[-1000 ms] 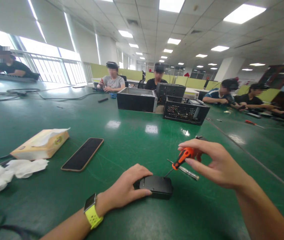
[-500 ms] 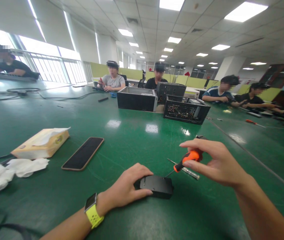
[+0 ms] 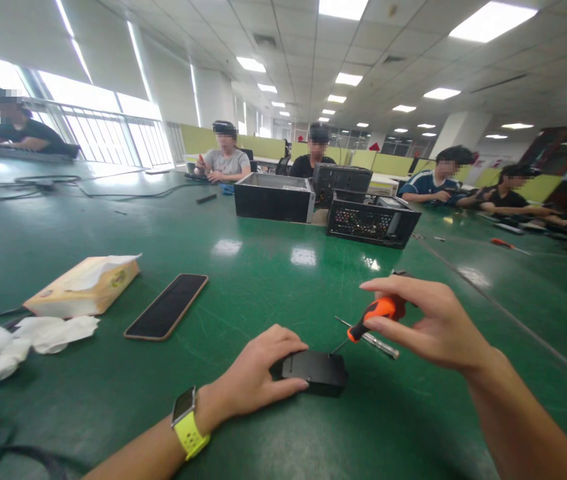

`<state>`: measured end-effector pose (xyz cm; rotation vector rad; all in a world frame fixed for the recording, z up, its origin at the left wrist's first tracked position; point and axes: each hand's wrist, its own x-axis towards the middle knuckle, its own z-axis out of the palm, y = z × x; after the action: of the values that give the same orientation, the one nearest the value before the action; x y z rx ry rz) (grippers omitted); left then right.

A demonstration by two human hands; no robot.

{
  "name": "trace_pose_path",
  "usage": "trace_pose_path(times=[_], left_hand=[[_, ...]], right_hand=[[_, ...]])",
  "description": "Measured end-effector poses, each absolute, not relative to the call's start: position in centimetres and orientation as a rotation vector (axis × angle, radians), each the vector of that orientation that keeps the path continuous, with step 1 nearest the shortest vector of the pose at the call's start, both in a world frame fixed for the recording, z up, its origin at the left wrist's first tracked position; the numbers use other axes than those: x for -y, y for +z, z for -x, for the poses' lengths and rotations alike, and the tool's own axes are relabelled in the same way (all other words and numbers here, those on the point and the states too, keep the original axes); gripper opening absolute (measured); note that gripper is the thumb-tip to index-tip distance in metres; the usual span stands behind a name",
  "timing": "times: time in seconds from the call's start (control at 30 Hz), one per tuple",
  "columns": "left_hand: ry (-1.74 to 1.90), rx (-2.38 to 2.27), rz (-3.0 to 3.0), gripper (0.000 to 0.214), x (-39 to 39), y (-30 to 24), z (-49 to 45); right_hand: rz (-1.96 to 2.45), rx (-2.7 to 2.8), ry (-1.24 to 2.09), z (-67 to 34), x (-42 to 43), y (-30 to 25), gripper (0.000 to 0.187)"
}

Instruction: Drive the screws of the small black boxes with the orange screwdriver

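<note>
On the green tabletop lies a small black box-shaped device (image 3: 320, 375), its kind unclear. My left hand (image 3: 263, 367), with a watch on a yellow strap (image 3: 189, 427) at the wrist, grips the device's left end between thumb and fingers. An orange and black screwdriver (image 3: 379, 311) is held in my right hand (image 3: 428, 323), tilted, its handle between thumb and fingers. The screwdriver's tip meets the top of the device near its far edge. Behind the screwdriver a slim silver metal tool (image 3: 382, 346) rests on the table, partly covered by the handle.
A dark phone (image 3: 167, 308) lies left of my left hand, with a tissue pack (image 3: 86, 285) and crumpled tissues (image 3: 56, 333) further left. Black computer cases (image 3: 273, 200) stand at the back. Another screwdriver (image 3: 506, 245) lies far right. Several people sit around the table.
Almost nothing differs. My left hand and the device have shifted very slightly to the right in the view; the screwdriver tip stays on the device.
</note>
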<state>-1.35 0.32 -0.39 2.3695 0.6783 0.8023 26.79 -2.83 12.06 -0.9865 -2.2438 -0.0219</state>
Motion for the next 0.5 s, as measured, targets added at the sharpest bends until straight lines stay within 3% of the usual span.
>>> trace_pose_path(times=[0.5], left_hand=[[0.732, -0.684, -2.420, 0.041, -0.08, 0.04, 1.20]], right_hand=[[0.988, 2.232, 0.026, -26.81, 2.95, 12.28, 0.026]])
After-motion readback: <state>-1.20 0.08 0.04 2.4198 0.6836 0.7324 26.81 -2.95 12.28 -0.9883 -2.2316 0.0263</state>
